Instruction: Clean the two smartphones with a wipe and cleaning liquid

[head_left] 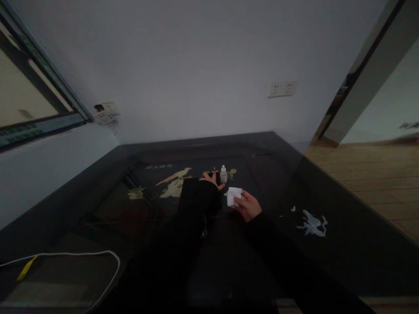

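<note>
My right hand (250, 206) pinches a folded white paper (233, 196) between thumb and fingers, just above the dark table. My left hand (213, 179) lies low over the tabletop with its fingers spread. Something dark seems to lie under those fingers, but I cannot make out what it is. A small clear dropper bottle (223, 176) with a white cap stands upright just right of my left hand, beyond the paper.
Torn white scraps (313, 224) lie on the dark glossy table (248, 257) to the right. A white cable (78, 254) with a yellow tag (27, 267) crosses the left front. The back edge of the table meets a wall with sockets (282, 89).
</note>
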`<action>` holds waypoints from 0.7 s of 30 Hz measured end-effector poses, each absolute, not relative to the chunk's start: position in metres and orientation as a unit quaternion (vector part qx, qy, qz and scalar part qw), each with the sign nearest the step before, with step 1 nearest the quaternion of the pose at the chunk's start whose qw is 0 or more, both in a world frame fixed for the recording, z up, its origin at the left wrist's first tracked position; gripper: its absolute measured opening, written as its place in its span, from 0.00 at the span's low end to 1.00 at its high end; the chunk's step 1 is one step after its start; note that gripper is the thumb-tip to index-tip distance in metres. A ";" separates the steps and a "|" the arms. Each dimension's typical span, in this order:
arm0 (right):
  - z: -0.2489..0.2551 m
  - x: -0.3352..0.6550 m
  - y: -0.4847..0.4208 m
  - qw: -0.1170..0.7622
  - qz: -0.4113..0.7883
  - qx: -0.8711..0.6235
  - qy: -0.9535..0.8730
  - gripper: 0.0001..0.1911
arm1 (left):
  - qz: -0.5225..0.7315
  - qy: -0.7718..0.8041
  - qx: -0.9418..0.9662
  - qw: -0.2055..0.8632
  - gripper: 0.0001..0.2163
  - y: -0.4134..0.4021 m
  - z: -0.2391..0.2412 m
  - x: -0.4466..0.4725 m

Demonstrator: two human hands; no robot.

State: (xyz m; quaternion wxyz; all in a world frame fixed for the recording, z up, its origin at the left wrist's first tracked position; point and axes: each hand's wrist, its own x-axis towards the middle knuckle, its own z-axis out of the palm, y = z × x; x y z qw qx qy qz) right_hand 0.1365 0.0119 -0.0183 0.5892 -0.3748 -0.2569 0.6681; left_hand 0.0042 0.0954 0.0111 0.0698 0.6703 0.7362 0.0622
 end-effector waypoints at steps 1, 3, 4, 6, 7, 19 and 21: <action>-0.019 0.137 0.012 0.590 0.667 -0.376 -0.256 0.23 | 0.056 0.735 0.673 0.067 0.37 0.095 0.012 0.005; -0.019 0.137 0.012 0.591 0.666 -0.378 -0.256 0.23 | 0.050 0.731 0.678 0.064 0.38 0.094 0.016 0.001; -0.020 0.137 0.013 0.590 0.665 -0.379 -0.255 0.22 | 0.048 0.728 0.681 0.057 0.37 0.093 0.019 -0.004; -0.019 0.137 0.012 0.589 0.665 -0.382 -0.255 0.22 | 0.044 0.724 0.687 0.034 0.33 0.091 0.027 -0.020; -0.019 0.137 0.012 0.588 0.665 -0.383 -0.255 0.22 | 0.036 0.720 0.693 0.018 0.31 0.090 0.031 -0.032; -0.015 0.133 0.008 0.568 0.666 -0.404 -0.267 0.21 | -0.034 0.772 0.626 0.101 0.41 0.071 0.010 -0.116; -0.016 0.134 0.009 0.567 0.661 -0.408 -0.274 0.21 | -0.021 0.775 0.620 0.122 0.41 0.076 0.006 -0.116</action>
